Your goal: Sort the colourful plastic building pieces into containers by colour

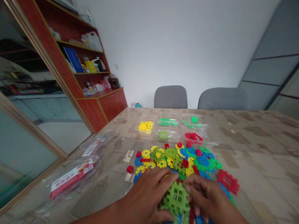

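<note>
Near the table's front, my left hand (pixel 153 191) is closed round the left side of a light-green square building piece (pixel 177 197) with a window-like grid in its middle. Fingers of my right hand (pixel 204 194) are pinched at the piece's right edge; whether a smaller part is between them is hidden. Under and beyond both hands spreads a pile of plastic pieces: yellow notched discs (pixel 146 153), blue discs (pixel 203 161), green discs (pixel 217 163), and small red blocks (pixel 130 169). To the right of the pile lies a red square piece (pixel 227 181).
Beyond the pile stand clear plastic trays holding yellow discs (pixel 145 126), green discs (pixel 167 122), light-green squares (pixel 163 135) and red pieces (pixel 193 138). Clear plastic bags with a red-and-white label (pixel 72 177) lie at left. Two grey chairs (pixel 170 97) (pixel 223 98) stand behind the table.
</note>
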Motion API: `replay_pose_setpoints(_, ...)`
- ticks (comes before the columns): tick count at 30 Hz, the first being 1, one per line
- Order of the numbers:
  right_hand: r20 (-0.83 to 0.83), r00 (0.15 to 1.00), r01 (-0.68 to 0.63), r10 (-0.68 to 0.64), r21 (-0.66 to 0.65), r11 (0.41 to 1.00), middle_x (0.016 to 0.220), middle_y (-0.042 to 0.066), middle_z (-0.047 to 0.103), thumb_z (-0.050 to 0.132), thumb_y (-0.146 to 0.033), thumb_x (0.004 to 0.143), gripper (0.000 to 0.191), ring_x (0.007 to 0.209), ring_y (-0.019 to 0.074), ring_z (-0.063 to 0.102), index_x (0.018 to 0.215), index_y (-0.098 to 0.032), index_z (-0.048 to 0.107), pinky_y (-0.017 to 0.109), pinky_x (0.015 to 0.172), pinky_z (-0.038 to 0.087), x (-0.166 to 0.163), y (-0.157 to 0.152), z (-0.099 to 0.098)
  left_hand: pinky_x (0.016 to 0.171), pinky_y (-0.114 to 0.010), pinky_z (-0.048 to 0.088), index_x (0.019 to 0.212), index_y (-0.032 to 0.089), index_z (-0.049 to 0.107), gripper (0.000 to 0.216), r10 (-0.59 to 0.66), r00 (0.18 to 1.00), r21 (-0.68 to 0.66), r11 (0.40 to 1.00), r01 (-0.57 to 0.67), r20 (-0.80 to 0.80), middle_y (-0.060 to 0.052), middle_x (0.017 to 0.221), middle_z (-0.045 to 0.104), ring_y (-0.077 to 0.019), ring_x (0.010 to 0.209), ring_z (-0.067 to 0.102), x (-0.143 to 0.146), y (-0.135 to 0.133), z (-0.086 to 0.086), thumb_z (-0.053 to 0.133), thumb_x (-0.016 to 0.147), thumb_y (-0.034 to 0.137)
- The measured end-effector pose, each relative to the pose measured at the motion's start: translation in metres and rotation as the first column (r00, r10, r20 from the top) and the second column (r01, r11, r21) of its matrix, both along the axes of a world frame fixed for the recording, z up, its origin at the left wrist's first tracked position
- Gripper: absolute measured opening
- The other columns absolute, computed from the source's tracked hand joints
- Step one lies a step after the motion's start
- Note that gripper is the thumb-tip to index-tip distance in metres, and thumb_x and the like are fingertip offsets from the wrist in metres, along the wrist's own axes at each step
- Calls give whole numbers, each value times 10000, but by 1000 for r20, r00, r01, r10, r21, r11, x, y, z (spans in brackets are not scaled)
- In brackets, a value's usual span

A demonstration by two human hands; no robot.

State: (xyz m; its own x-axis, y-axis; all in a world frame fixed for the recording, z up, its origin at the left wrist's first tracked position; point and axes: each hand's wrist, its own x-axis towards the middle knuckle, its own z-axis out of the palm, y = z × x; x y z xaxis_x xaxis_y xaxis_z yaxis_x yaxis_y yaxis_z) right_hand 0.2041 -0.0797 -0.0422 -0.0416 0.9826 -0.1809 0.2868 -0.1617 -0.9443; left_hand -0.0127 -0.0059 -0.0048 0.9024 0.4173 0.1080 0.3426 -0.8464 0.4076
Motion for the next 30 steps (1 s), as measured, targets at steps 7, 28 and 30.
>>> replay_pose_setpoints(7, 148, 985, -118, 94, 164, 979, 571, -66, 502, 524, -428, 940, 236, 459, 99, 431, 833, -225, 576, 208, 469, 341, 3, 2, 4, 907, -479, 485, 1377, 199, 416, 727, -36, 999, 60, 998, 36, 4, -139, 1243, 622, -323, 1055, 599, 4, 0, -4, 521, 883, 722)
replay_pose_setpoints(28, 185, 982, -80, 39, 221, 972, 686, -37, 540, 424, -431, 1000, 282, 578, 133, 528, 922, -233, 608, 214, 528, 398, 31, 8, 21, 882, -371, 511, 1279, 217, 620, 563, 314, 946, -56, 949, -310, 84, -79, 1176, 704, -261, 986, 666, 13, 49, 40, 762, 768, 403)
replay_pose_setpoints(30, 181, 982, -84, 45, 214, 973, 693, -34, 544, 428, -443, 997, 297, 569, 130, 529, 919, -230, 618, 215, 525, 393, 33, 9, 21, 838, -353, 518, 1276, 190, 634, 562, 352, 926, 13, 934, -357, 133, -79, 1088, 729, -253, 909, 678, 27, 70, 50, 752, 779, 425)
